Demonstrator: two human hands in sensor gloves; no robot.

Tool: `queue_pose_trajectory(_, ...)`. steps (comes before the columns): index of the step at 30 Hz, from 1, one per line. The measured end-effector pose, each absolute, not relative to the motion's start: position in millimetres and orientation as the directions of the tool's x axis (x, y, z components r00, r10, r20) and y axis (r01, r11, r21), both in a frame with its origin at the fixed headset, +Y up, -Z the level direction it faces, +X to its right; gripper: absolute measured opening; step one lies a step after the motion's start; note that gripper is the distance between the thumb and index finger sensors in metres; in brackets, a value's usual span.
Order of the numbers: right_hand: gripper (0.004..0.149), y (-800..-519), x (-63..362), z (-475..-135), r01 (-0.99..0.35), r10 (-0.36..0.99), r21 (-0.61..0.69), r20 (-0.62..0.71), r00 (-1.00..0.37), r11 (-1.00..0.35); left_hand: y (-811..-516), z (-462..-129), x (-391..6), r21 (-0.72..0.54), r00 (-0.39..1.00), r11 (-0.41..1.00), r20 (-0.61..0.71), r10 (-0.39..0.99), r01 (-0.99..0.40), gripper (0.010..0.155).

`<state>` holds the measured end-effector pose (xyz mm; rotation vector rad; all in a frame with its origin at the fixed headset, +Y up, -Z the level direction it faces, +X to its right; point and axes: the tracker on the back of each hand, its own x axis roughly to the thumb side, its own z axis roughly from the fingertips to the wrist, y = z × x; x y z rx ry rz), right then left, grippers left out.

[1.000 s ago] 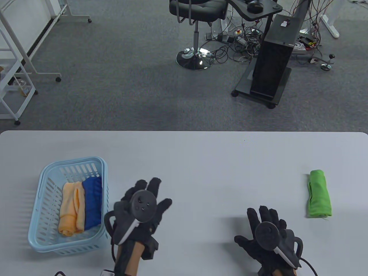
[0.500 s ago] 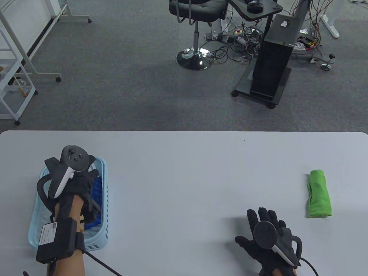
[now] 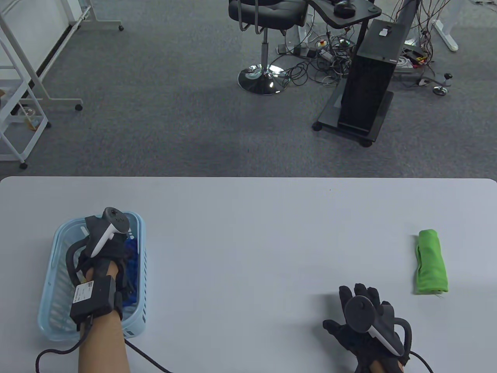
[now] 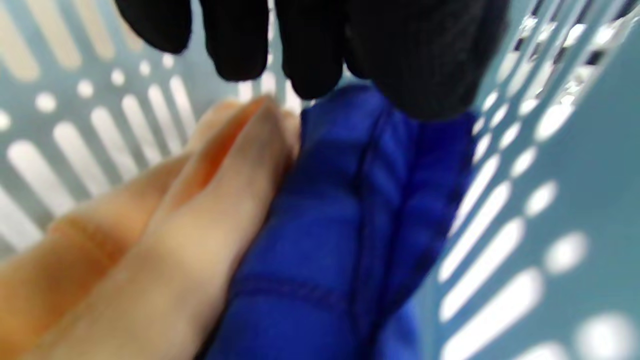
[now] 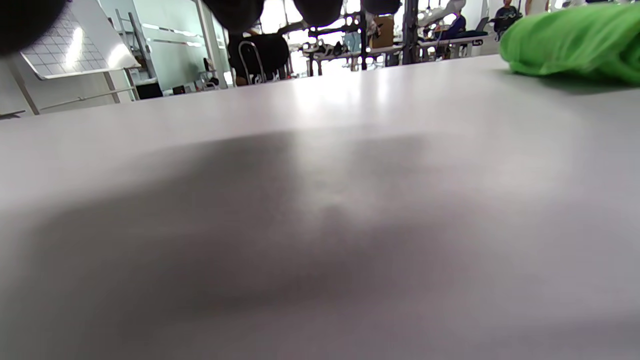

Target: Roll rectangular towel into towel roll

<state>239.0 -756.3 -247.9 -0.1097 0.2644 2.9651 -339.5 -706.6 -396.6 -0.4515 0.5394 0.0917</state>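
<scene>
The left hand (image 3: 101, 259) is down inside the light blue basket (image 3: 54, 311), its gloved fingertips (image 4: 310, 55) pressing on the top end of the blue towel (image 4: 345, 225), which lies against the basket's right wall with the orange towel (image 4: 150, 240) beside it. Whether the fingers have closed round the blue cloth I cannot tell; the wrist view is blurred. The right hand (image 3: 365, 326) rests flat on the worktop (image 3: 248, 233), well to the right of the basket, fingers spread and holding nothing.

To do this pick well, the fingers should gather only the blue towel, pinching one edge rather than a bunch, so it lifts free of the orange one. It then needs laying out flat to the right of the basket. A green roll (image 3: 431, 262) lies far to the right of the basket.
</scene>
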Motion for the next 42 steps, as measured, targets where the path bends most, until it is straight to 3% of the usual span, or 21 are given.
queue_pose_trajectory(5, 0.097, -759.0, 242.3, -249.0, -0.163, 0.145, 0.188, -0.104, -0.984, -0.968, -732.4, -399.3, -341.7, -0.425, 0.846, 0.879, -0.531, -0.049, -0.215, 0.082)
queue_pose_trajectory(12, 0.098, -760.2, 243.3, -249.4, -0.150, 0.129, 0.209, -0.112, -0.985, -0.966, -746.0, -406.8, -336.1, -0.510, 0.844, 0.834, -0.525, -0.108, -0.210, 0.090)
queue_pose_trajectory(14, 0.097, -760.2, 243.5, -249.3, -0.150, 0.128, 0.210, -0.114, -0.985, -0.966, -745.0, -408.6, -334.5, -0.499, 0.842, 0.843, -0.528, -0.112, -0.201, 0.080)
queue_pose_trajectory(17, 0.098, -759.9, 243.6, -249.4, -0.155, 0.133, 0.213, -0.112, -0.985, -0.965, -734.1, -408.7, -334.2, -0.430, 0.838, 0.877, -0.543, -0.061, -0.215, 0.049)
queue_pose_trajectory(18, 0.098, -759.5, 243.4, -249.3, -0.160, 0.139, 0.211, -0.112, -0.984, -0.964, -729.8, -407.6, -334.5, -0.408, 0.842, 0.888, -0.538, -0.043, -0.215, 0.046)
queue_pose_trajectory(22, 0.097, -758.3, 241.9, -248.9, -0.169, 0.150, 0.213, -0.105, -0.983, -0.962, -701.9, -397.9, -336.9, -0.356, 0.838, 0.909, -0.546, -0.014, -0.217, 0.043)
queue_pose_trajectory(28, 0.097, -752.8, 238.0, -247.7, -0.193, 0.181, 0.201, -0.078, -0.980, -0.960, -635.8, -372.5, -336.9, -0.131, 0.802, 0.926, -0.552, 0.229, -0.354, 0.043)
queue_pose_trajectory(32, 0.097, -750.1, 234.6, -245.9, -0.206, 0.198, 0.197, -0.060, -0.978, -0.959, -574.6, -348.8, -321.4, 0.057, 0.803, 0.929, -0.485, 0.347, -0.367, 0.044)
queue_pose_trajectory(37, 0.096, -747.5, 231.8, -244.5, -0.215, 0.211, 0.196, -0.043, -0.977, -0.957, -506.7, -320.8, -295.1, 0.284, 0.762, 0.815, -0.299, 0.575, -0.505, 0.045)
queue_pose_trajectory(39, 0.096, -746.5, 230.8, -244.4, -0.222, 0.219, 0.192, -0.036, -0.975, -0.956, -488.4, -314.7, -282.7, 0.323, 0.731, 0.753, -0.214, 0.648, -0.573, 0.046)
queue_pose_trajectory(42, 0.095, -746.0, 229.7, -244.3, -0.221, 0.220, 0.191, -0.027, -0.975, -0.956, -461.9, -309.7, -256.3, 0.337, 0.602, 0.561, 0.020, 0.798, -0.756, 0.047)
